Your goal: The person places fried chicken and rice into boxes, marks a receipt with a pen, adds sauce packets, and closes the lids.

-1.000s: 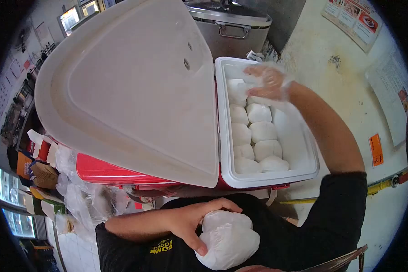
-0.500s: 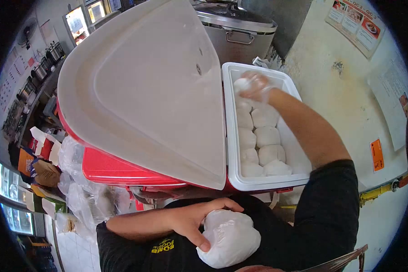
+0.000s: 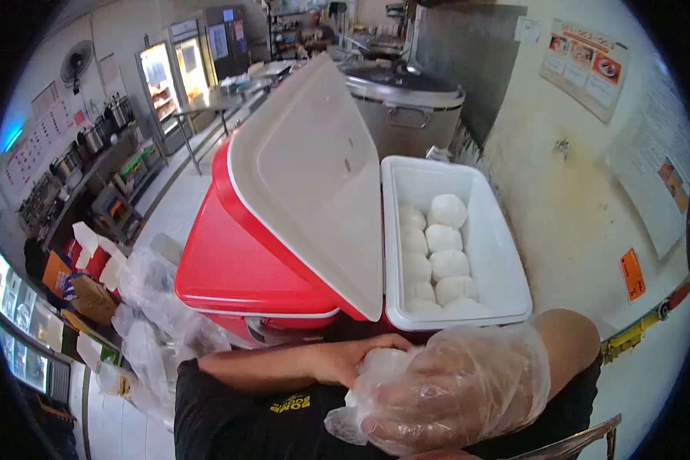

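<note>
Close to my body, my left hand [image 3: 350, 359] is wrapped round a white bundle [image 3: 383, 359], which is mostly covered by my other hand. My right hand [image 3: 448, 391], in a loose clear plastic glove, lies over that bundle with its fingers curled against it. Whether it also grips a separate piece is hidden. Just beyond my hands stands an open cooler box [image 3: 506, 264] with a white lining. Inside it, several white round bundles [image 3: 448, 266] sit in two rows, and one bundle [image 3: 448, 210] sits at the far end of the right row.
The cooler's lid [image 3: 314, 184] stands raised on the left, over a second red cooler [image 3: 245, 268]. Clear plastic bags [image 3: 153, 284] are heaped further left. A large metal pot [image 3: 406, 103] is behind, and a wall [image 3: 567, 199] runs along the right. A person [image 3: 312, 34] stands far back.
My right hand has come back from the cooler's far end to the bundle in my left hand. A bundle now rests at that far end. My view has tilted up.
</note>
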A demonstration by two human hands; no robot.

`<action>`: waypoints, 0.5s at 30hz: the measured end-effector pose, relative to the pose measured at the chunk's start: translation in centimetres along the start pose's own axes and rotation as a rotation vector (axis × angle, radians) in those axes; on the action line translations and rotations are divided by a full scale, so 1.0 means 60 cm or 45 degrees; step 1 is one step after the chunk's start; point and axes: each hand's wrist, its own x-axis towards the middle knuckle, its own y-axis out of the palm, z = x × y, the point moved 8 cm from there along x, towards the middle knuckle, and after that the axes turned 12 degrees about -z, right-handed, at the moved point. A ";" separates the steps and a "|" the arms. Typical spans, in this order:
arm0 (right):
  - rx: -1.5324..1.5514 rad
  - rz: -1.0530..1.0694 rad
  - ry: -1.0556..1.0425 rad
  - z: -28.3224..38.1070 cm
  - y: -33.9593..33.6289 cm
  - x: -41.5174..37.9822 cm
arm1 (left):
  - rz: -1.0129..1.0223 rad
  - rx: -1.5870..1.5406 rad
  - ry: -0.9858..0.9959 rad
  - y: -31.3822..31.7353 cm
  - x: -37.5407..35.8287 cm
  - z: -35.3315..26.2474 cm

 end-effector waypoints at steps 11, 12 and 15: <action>-0.141 -0.737 -0.293 -0.066 -0.306 0.021 | 0.107 -0.014 0.122 0.022 -0.021 -0.002; -0.225 -0.973 -0.119 -0.118 -0.393 0.042 | 0.106 -0.009 0.140 0.021 -0.022 -0.001; -1.634 -0.832 0.682 -0.257 -0.502 0.080 | 0.100 -0.037 0.153 0.022 -0.028 0.003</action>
